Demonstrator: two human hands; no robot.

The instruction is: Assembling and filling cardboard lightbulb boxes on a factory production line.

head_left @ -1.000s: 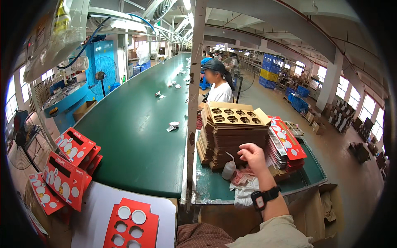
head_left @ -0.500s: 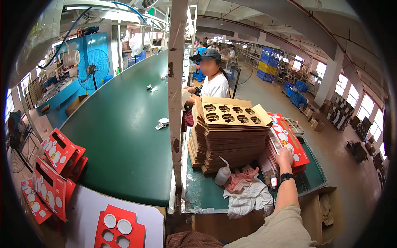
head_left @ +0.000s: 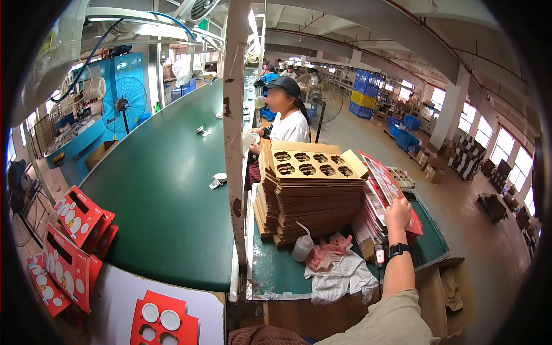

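**Bare right hand [head_left: 398, 214] grips a flat red cardboard sheet printed with white ovals [head_left: 381, 177]**

The person's right hand is closed, its fingers curled on the sheet's near edge. The sheet stands tilted over a pile of red printed cardboard [head_left: 415, 225], just right of a tall stack of brown cardboard inserts [head_left: 316, 198]. The left hand is out of view, so its state cannot be told.

White ovals and small yellow graphics mark the sheet; pale lettering crosses the red printed cardboard packages [head_left: 70, 261] at far left, of which at least four show.

The top insert has eight cutouts, in two rows of four. One white plastic squeeze bottle [head_left: 302, 248] stands before the stack, beside one pink cloth [head_left: 329, 253] and one white cloth [head_left: 344, 280]. At lower left, one red cardboard piece with round holes [head_left: 188, 323] bears two white round discs [head_left: 150, 312].
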